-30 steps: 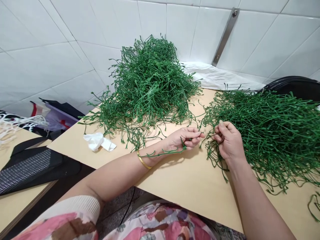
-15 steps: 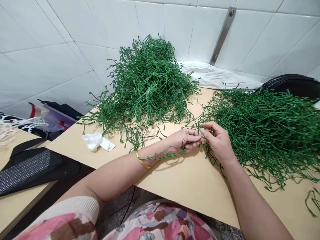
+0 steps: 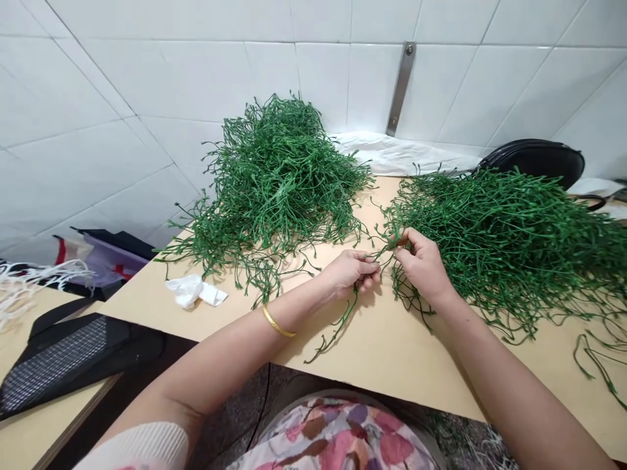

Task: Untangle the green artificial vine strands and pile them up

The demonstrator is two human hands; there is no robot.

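Observation:
My left hand (image 3: 357, 271) is closed on several thin green cords, whose knotted ends hang below the fingers over the table. A short way to its right, my right hand (image 3: 418, 258) pinches green cords (image 3: 390, 245) between thumb and fingers. Strands stretch across the gap between both hands. A tall heap of the same cords (image 3: 279, 176) lies beyond my left hand. The wider cord pile (image 3: 499, 241) spreads on the right, against my right hand. The exact ends inside my fingers are hidden.
Both piles rest on a light wooden table (image 3: 406, 352). A crumpled white tissue (image 3: 189, 289) lies at left. Behind the right pile sits a black bag (image 3: 533, 160). White cords (image 3: 44, 284) and a black mesh item (image 3: 56, 359) occupy the left-hand surface. A tiled wall stands behind.
My hands have drawn slightly apart, with strands now stretched between them. The cord ends under my left hand now hang down instead of lying along the forearm. The camera view has shifted.

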